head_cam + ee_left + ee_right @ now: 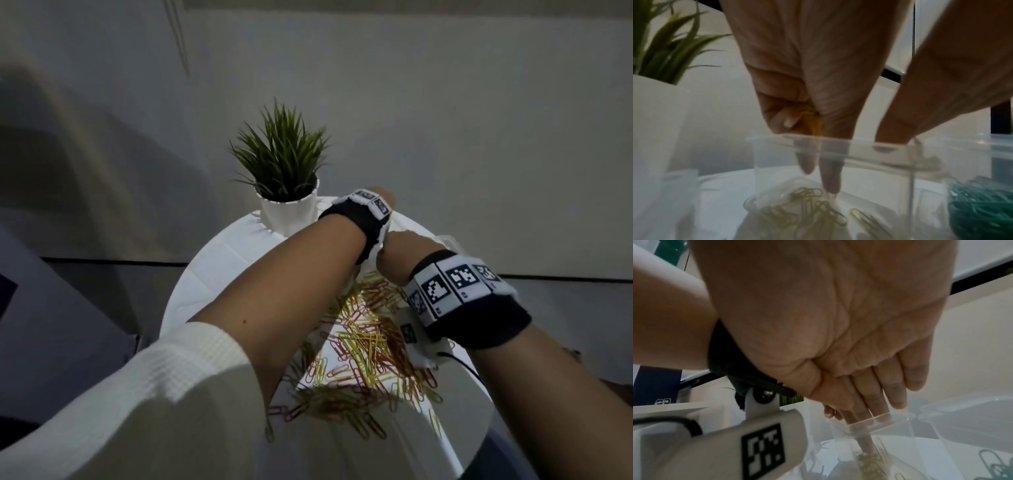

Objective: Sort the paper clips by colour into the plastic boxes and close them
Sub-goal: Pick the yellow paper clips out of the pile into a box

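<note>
Head: big pile of red/yellow paper clips (363, 346) unsorted on worktop (219, 260); both hands over boxes at far edge, mostly hidden.
L wrist: left hand (807, 78) pinches yellow clips (813, 120) over clear box (777, 162), few yellow inside; green clips (980, 209) in box alongside.
R wrist: right hand (828, 321) fingers straight, together, tips in box. Early-mid; lids off.

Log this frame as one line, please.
left hand: grips yellow paper clips over clear plastic box | right hand: fingers on box rim | red and yellow clips: unsorted on table
</note>
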`<state>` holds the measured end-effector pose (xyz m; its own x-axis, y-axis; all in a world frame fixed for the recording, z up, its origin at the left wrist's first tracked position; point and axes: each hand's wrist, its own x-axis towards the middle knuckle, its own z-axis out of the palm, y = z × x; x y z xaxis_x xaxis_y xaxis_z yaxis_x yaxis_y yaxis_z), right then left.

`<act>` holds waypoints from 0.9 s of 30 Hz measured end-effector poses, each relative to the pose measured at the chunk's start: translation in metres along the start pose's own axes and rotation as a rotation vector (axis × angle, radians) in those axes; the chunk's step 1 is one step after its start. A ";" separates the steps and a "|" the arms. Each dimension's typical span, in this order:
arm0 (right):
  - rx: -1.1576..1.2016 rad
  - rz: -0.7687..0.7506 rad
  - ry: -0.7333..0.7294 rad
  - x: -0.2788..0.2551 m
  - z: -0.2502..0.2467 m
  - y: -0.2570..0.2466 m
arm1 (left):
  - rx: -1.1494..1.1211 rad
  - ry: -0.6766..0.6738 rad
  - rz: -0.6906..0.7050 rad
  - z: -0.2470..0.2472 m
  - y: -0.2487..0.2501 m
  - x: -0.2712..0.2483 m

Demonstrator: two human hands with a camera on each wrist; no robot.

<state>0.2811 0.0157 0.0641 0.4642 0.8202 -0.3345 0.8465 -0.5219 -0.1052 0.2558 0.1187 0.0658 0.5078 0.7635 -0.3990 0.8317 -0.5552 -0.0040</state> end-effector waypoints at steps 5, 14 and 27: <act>0.044 -0.033 0.005 -0.001 -0.001 0.002 | 0.067 0.109 -0.164 -0.010 0.032 -0.019; 0.130 -0.108 0.073 -0.024 -0.002 0.005 | -0.004 0.167 0.344 -0.021 0.013 -0.018; 0.148 -0.049 -0.011 -0.083 0.069 0.012 | -0.166 0.066 0.455 0.087 -0.082 -0.149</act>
<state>0.2344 -0.0750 0.0266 0.4195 0.8434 -0.3358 0.8199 -0.5108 -0.2586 0.0925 0.0215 0.0464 0.8365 0.4783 -0.2674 0.5444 -0.7811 0.3060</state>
